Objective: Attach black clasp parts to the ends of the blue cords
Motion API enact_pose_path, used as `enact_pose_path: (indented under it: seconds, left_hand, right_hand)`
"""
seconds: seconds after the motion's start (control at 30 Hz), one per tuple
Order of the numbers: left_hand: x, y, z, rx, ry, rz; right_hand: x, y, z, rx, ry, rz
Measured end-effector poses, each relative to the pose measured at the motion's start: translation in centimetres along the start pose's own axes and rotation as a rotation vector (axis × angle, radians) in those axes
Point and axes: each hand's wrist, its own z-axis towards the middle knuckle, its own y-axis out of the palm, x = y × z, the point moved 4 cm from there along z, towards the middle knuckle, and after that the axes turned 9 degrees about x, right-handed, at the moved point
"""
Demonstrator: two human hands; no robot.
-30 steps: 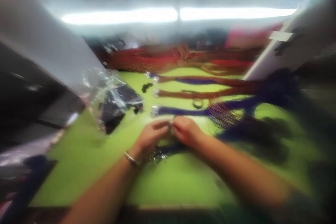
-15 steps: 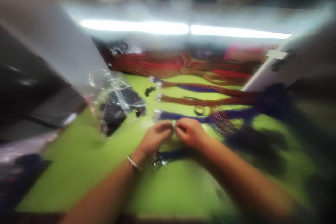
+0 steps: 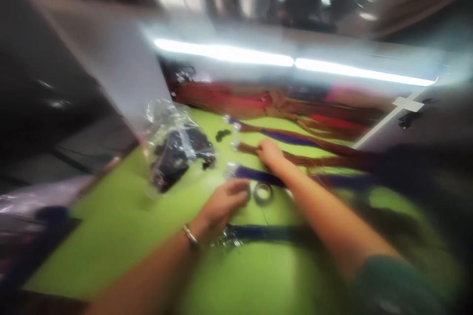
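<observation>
My left hand (image 3: pixel 224 203) is over the green table, thumb and fingers pinched together; anything small between the fingertips is blurred. Just right of those fingertips lies a tape roll (image 3: pixel 263 194). My right hand (image 3: pixel 272 155) reaches farther forward, its fingers curled closed on a brown wire bundle (image 3: pixel 246 147) near the white connector end. Between the hands runs a blue wire bundle (image 3: pixel 254 174) with pale connectors (image 3: pixel 231 170). Closer to me, a dark blue wire bundle (image 3: pixel 266 233) with shiny terminals (image 3: pixel 229 238) passes under my right forearm.
A clear plastic bag (image 3: pixel 181 150) of black parts stands on the left of the green table (image 3: pixel 125 226). Small black pieces (image 3: pixel 222 134) lie beside it. Red and brown wires (image 3: pixel 229 98) stretch along the back, below a bright tube light (image 3: pixel 221 52). White panels flank the table.
My right hand has left my left hand and moved forward to the brown bundle. The tape roll now shows nearer me, in front of the blue bundle. The view has shifted slightly.
</observation>
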Motion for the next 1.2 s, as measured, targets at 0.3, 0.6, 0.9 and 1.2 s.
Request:
enact_pose_path:
  seconds: [0.3, 0.6, 0.9, 1.2]
  left_hand:
    - [-0.2, -0.3, 0.2, 0.014, -0.015, -0.001]
    - [-0.3, -0.5, 0.4, 0.021, -0.021, -0.001]
    - [0.4, 0.1, -0.4, 0.045, -0.027, -0.001]
    - [0.2, 0.1, -0.1, -0.011, -0.063, -0.072]
  right_hand:
    - [1.4, 0.0, 1.3, 0.03, -0.044, 0.041]
    - [2.1, -3.6, 0.4, 0.156, -0.014, 0.118]
    - [-1.7, -10.0, -7.7, 0.216, -0.285, 0.566]
    - [-3.0, -5.9, -13.9, 0.103, -0.209, 0.651]
